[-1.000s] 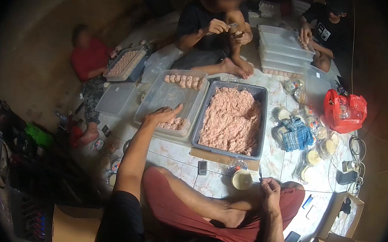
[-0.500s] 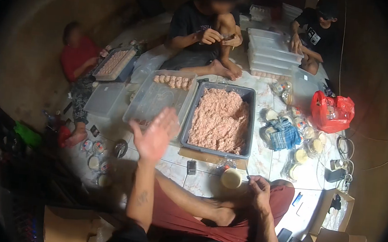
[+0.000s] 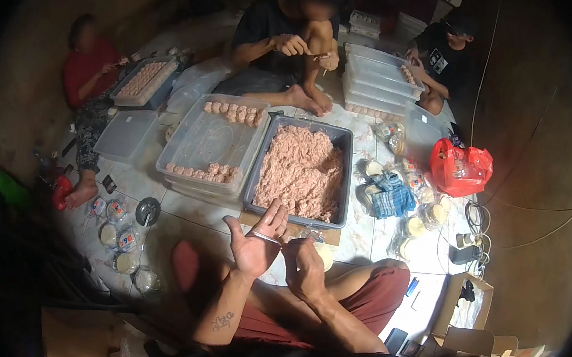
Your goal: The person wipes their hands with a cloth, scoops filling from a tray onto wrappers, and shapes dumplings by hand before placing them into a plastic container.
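My left hand (image 3: 256, 247) is palm up with its fingers stretched out and the thumb apart. Across its fingers lies a thin silvery tool (image 3: 267, 237), whose exact kind is too small to tell. My right hand (image 3: 303, 268) is closed on the tool's near end, beside the left palm. Just beyond stands a grey tub (image 3: 349, 184) of pink minced filling (image 3: 302, 170). Left of it, a clear plastic box (image 3: 197, 149) holds rows of filled dumplings (image 3: 232, 112). A stack of pale round wrappers (image 3: 324, 255) shows partly behind my right hand.
Packs of wrappers (image 3: 415, 226), a blue checked cloth (image 3: 391, 196) and a red plastic bag (image 3: 460, 168) are at the right. More packs (image 3: 126, 262) lie left. Three people sit around, near stacked boxes (image 3: 382, 85). Cables (image 3: 478, 222) and an open carton (image 3: 472, 300) are on the right.
My left hand has come down from above the clear box, and my right hand has moved left to meet it, bringing the thin tool across the left fingers. Dumplings in the box's near end now show.
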`<state>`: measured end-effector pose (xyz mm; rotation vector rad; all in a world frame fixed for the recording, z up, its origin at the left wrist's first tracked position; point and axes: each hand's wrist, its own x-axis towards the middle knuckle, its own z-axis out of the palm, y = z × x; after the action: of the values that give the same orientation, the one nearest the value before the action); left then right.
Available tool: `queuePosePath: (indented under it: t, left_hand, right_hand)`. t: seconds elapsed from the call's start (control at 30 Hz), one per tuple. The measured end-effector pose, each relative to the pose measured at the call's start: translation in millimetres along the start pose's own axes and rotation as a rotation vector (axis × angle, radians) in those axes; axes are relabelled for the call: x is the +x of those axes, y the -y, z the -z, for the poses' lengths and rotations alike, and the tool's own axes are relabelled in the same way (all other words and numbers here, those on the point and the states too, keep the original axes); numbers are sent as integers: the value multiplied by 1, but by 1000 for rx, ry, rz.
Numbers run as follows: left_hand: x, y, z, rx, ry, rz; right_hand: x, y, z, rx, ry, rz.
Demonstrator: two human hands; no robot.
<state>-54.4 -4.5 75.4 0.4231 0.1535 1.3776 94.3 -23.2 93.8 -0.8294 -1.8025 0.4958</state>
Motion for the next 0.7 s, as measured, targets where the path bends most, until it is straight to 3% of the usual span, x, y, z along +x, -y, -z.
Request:
queuePosePath:
  t: [0.03,0.13,0.2,0.27,0.37,0.43,0.5,0.57,0.6,0.7]
  left_hand:
    - [-2,1,3,-8,3,4]
    - [-2,2,10,442,-193,69]
    - [-5,9,34,747,-232,-1]
    - [-2,23,52,973,-245,-81]
    - [-2,49,61,1445,-117,-23]
    - [-2,64,51,1746,111,11]
    - [-8,94,73,1910,274,-253]
    - [-11,114,102,2055,329,-310]
    - [-12,119,109,2210,390,-367]
    - [-12,111,85,2161,410,-277]
  right_hand:
    - [-2,-2,1,-10,1,-2]
    - [-1,-4,22,125,-99,-358]
    - [11,-22,52,-164,-121,-275]
    - [19,-53,80,-249,-49,-353]
    - [37,-92,110,-534,230,-355]
    - [55,-102,113,-756,420,-260]
    - [71,-118,108,-922,526,-115]
    - [73,-181,102,-1011,545,160]
    - [84,-194,97,-1019,552,160]
    - [107,-210,69,-1125,714,87]
